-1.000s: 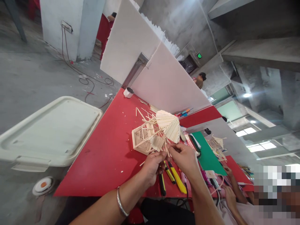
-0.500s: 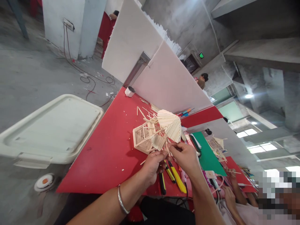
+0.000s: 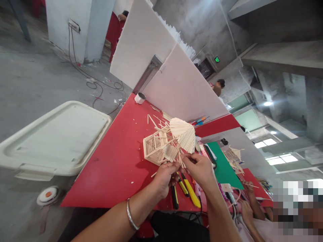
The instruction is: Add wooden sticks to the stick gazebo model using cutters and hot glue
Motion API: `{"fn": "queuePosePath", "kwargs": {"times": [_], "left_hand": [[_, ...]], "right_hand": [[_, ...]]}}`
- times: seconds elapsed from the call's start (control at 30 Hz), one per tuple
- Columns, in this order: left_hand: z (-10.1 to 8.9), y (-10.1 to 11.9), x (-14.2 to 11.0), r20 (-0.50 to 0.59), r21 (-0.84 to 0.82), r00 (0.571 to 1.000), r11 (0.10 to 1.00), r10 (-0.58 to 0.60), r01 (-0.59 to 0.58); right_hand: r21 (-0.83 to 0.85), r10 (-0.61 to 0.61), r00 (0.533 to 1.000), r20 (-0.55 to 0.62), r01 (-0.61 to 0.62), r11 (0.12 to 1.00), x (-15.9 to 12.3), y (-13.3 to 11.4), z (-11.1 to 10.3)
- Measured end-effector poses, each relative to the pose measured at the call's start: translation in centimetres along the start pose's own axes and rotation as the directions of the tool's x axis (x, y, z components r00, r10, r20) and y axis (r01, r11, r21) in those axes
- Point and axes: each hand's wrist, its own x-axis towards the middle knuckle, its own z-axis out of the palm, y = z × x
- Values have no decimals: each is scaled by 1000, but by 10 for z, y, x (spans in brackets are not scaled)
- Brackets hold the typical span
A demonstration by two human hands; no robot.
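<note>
A model pavilion of thin wooden sticks (image 3: 154, 148) lies on its side on the red tabletop (image 3: 108, 168), its slatted roof (image 3: 185, 134) toward the right. At its near edge, my left hand (image 3: 165, 176) is closed, thumb and fingers pinching thin wooden sticks. My right hand (image 3: 198, 166) is closed as well, pinching at the same small sticks (image 3: 181, 160) beside the roof. The fingertips nearly meet, and which stick each one grips is partly hidden. Below the hands lie a yellow-handled tool (image 3: 191, 191) and a black-and-yellow cutter (image 3: 174, 197).
A white cup (image 3: 140, 98) stands at the table's far left corner. Pale partition boards (image 3: 176, 80) rise behind. A green mat (image 3: 222, 168) and a white power strip (image 3: 225, 187) lie to the right, near another person's hands (image 3: 248, 201). A large plastic lid (image 3: 55, 134) is at left.
My hands and the stick model hold almost the same position. At the far right, the other person's hand and stick have shifted slightly.
</note>
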Motion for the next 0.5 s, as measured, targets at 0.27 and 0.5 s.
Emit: {"fn": "queuePosePath", "kwargs": {"times": [0.27,0.5], "left_hand": [[-1,-1,1,11,6,1000,1000,5,-5],[1,0,1,-8,7,1000,1000,0,0]], "right_hand": [[16,-9,1000,10,9,1000,-1,3,-1],[16,-16,1000,9,16,1000,-2,1,0]]}}
